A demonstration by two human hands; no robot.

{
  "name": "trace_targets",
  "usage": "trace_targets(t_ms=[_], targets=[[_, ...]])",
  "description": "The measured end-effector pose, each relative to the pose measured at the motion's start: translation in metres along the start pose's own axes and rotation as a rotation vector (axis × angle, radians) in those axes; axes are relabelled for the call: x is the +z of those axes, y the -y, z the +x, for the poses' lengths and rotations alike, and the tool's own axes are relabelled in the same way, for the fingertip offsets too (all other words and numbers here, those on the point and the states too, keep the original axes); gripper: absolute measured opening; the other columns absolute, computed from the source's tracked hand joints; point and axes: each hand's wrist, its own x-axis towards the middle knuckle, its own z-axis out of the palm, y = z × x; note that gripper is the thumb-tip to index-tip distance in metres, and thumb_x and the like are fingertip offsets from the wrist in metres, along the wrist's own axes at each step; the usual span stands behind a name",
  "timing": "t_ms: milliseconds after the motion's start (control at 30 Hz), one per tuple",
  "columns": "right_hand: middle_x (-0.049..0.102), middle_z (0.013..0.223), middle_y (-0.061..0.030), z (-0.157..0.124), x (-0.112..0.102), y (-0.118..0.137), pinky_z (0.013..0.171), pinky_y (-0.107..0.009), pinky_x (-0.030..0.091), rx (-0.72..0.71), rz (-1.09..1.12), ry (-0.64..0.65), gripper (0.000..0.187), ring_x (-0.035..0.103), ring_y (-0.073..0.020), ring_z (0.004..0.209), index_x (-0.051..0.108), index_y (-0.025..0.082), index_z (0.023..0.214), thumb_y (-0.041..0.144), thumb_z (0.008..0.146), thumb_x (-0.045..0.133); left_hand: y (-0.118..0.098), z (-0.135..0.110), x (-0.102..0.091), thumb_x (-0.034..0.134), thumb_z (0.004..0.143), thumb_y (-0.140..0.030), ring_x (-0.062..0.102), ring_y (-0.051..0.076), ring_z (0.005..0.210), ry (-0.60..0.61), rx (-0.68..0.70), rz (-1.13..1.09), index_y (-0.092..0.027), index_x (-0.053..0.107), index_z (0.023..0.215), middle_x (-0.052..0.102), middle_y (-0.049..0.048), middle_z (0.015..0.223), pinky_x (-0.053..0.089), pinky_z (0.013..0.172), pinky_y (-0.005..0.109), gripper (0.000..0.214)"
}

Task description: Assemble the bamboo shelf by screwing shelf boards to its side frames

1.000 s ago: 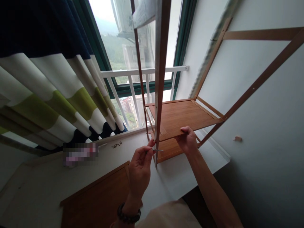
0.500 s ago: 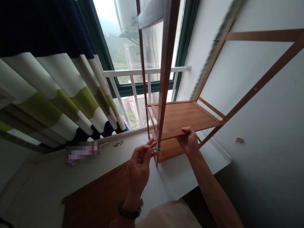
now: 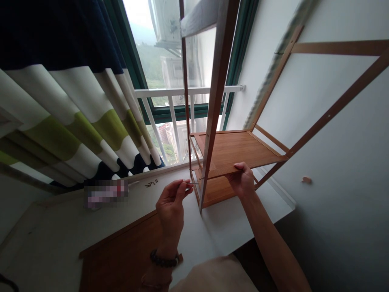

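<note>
My left hand [image 3: 170,202], with a dark bead bracelet at the wrist, pinches a thin metal rod [image 3: 193,184] that looks like a hex key. The rod's tip points right, toward the near upright post [image 3: 209,138] of a wooden shelf frame; whether it touches is hard to tell. A small screw head [image 3: 201,178] shows at the post beside the shelf's corner. Closed on the front edge of the upper shelf board [image 3: 240,147] is my right hand [image 3: 243,182], thumb on top and fingers underneath. A lower shelf board [image 3: 217,191] sits beneath it.
Several small fasteners [image 3: 151,183] lie on the white ledge [image 3: 219,231], near a blurred-out pink item [image 3: 106,194]. A loose wooden panel [image 3: 121,247] lies at front left. A striped curtain [image 3: 75,121], white railing [image 3: 173,92] and window stand behind; a wall is at right.
My left hand has moved left, drawing the rod back from the post. My right hand keeps its grip on the shelf board. The view has shifted slightly.
</note>
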Motion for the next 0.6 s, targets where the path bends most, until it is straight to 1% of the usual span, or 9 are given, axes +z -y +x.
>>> trace_targets(t_ms=[167, 367, 600], targets=[[0.054, 0.050, 0.0040, 0.0002, 0.0005, 0.0006, 0.058, -0.024, 0.053, -0.003, 0.004, -0.005, 0.011, 0.059, -0.0125, 0.063, 0.047, 0.017, 0.051, 0.010, 0.059, 0.051, 0.0014, 0.0005, 0.0009, 0.067, 0.069, -0.026, 0.067, 0.018, 0.072, -0.007, -0.046, -0.088, -0.016, 0.055, 0.083, 0.071, 0.0041, 0.080, 0.055, 0.070, 0.034, 0.021], [0.056, 0.051, 0.0039, 0.0007, 0.0000, 0.0004, 0.059, -0.026, 0.053, -0.009, -0.006, 0.012, 0.010, 0.059, -0.0124, 0.060, 0.048, 0.017, 0.052, 0.010, 0.059, 0.051, 0.0018, -0.0014, 0.0052, 0.068, 0.068, -0.027, 0.067, 0.019, 0.071, 0.002, -0.039, -0.039, -0.015, 0.054, 0.081, 0.071, 0.0060, 0.080, 0.055, 0.070, 0.036, 0.023], [0.055, 0.051, 0.0037, 0.0004, -0.0008, 0.0008, 0.060, -0.026, 0.053, -0.013, -0.037, 0.022, 0.010, 0.060, -0.0135, 0.063, 0.048, 0.018, 0.052, 0.011, 0.060, 0.051, -0.0001, -0.0015, 0.0070, 0.068, 0.069, -0.027, 0.067, 0.019, 0.071, 0.003, -0.019, -0.022, -0.015, 0.055, 0.081, 0.070, 0.0060, 0.082, 0.056, 0.070, 0.036, 0.022]])
